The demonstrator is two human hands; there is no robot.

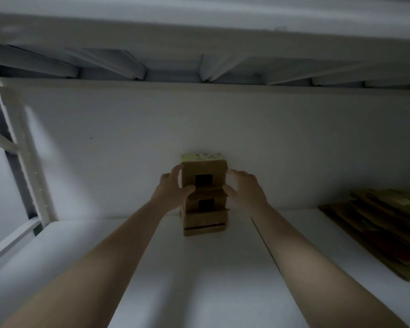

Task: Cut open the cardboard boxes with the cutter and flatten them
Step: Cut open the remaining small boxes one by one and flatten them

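The left hand [173, 188] grips the left side of the topmost small brown cardboard box [204, 175]. The right hand [245, 189] curves at its right side; whether it grips, I cannot tell. The box tops a stack at the back of a white shelf [199, 280], with a pile of flattened brown cardboard sheets [386, 230] well to the right.

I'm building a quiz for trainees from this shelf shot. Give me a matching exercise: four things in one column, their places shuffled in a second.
Things:
1 left hand
2 right hand
3 flat cardboard
4 box stack

Places:
A far right of the shelf
B middle of the shelf, against the back wall
C at the stack's right side
D on the stack's left side

Pairs: 1-D, 2-C, 3-A, 4-B
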